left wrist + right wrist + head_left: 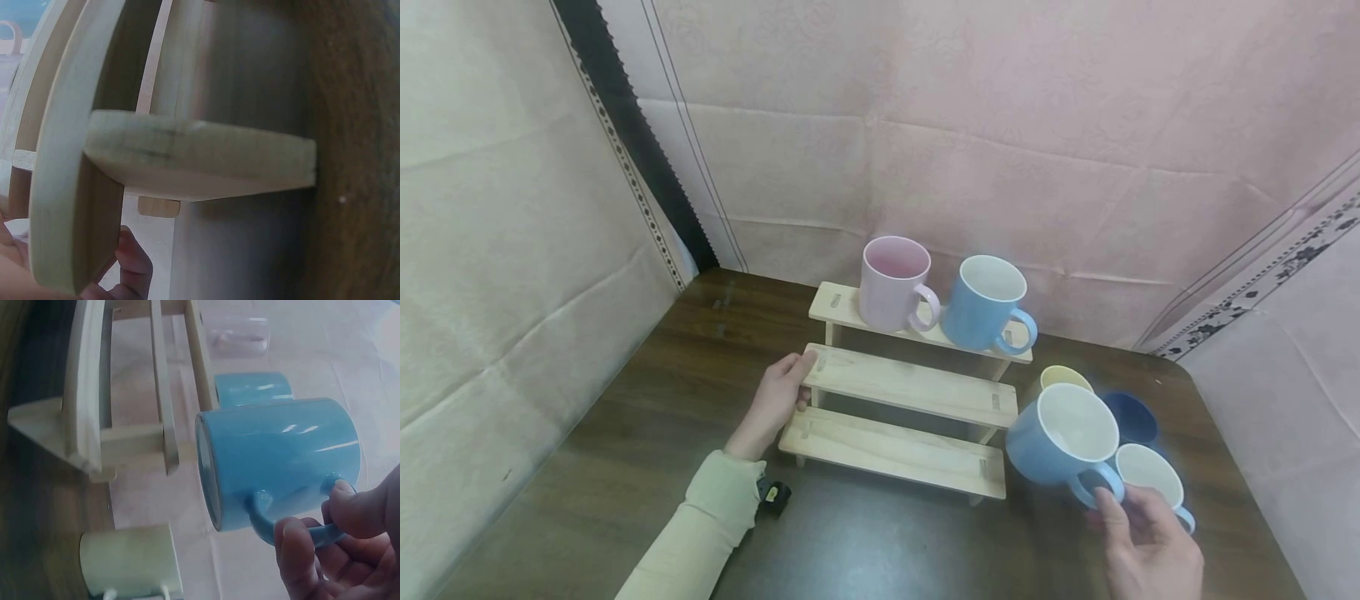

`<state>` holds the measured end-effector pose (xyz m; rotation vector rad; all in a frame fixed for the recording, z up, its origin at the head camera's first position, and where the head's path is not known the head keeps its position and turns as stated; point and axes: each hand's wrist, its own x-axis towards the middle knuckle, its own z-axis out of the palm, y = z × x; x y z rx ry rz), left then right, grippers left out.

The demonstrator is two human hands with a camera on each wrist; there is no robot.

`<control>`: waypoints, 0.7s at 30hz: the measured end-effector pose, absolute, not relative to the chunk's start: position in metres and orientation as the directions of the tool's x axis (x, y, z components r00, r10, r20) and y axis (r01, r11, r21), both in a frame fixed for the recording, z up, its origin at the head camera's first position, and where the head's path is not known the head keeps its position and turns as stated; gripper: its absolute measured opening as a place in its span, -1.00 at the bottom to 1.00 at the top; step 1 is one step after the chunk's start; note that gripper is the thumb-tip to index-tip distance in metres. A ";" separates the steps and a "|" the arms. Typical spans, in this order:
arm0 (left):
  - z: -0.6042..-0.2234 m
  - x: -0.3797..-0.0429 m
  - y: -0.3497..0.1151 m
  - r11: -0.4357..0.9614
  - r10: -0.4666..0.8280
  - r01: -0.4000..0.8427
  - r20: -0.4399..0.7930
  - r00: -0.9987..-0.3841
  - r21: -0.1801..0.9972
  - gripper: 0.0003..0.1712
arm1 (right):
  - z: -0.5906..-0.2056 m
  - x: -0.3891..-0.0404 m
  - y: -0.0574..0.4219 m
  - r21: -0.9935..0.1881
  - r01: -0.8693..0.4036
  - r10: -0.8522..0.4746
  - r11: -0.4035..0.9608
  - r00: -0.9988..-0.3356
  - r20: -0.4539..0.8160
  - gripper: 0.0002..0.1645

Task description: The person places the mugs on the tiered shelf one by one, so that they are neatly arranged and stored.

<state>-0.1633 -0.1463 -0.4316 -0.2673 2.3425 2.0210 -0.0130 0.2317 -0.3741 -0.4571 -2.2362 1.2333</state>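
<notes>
The right hand [1150, 537] has its grip pinched on the handle of a light blue mug [1048, 442], which is held up and tilted, its white inside facing the head camera. The mug hangs near the right end of a wooden stand [910, 383] with three steps. Its side, seen from the right wrist, is plain glossy blue.

The left hand [772, 406] has its grip round the left end of the middle step, thumb on top and fingers beneath.

On the top step stand a pink mug [887, 296] and, just beside it, a second blue mug [977, 312], both with handles toward the right. On the worktop [662, 400] to the right of the stand are a yellow mug [1060, 375], a dark blue mug [1135, 417] and a white-lined mug [1150, 475] with a light blue handle, all partly hidden.

A black device [775, 497] at the left wrist carries a pale mark too small to read. Pale cloth [1000, 125] hangs behind; a printed border [1285, 275] of dark flowers runs down at the right.
</notes>
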 end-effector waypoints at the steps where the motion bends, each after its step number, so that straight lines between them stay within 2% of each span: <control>1: -0.432 -0.163 -0.146 0.139 -0.106 -0.153 -0.139 -0.985 0.978 -0.47 | -0.373 -0.013 0.230 -0.845 0.020 0.516 0.534 -0.800 0.307 -0.84; 6: -0.431 -0.164 -0.146 0.141 -0.110 -0.152 -0.137 -0.984 0.978 -0.47 | -0.370 -0.016 0.220 -0.818 -0.063 0.437 0.571 -0.821 0.368 -0.85; 10: -0.431 -0.164 -0.146 0.142 -0.112 -0.147 -0.132 -0.985 0.979 -0.47 | -0.368 -0.020 0.210 -0.806 -0.087 0.385 0.586 -0.845 0.371 -0.86; 21: -0.431 -0.163 -0.145 0.143 -0.116 -0.158 -0.142 -0.983 0.977 -0.48 | -0.368 -0.034 0.180 -0.827 -0.215 0.241 0.520 -0.892 0.383 -0.87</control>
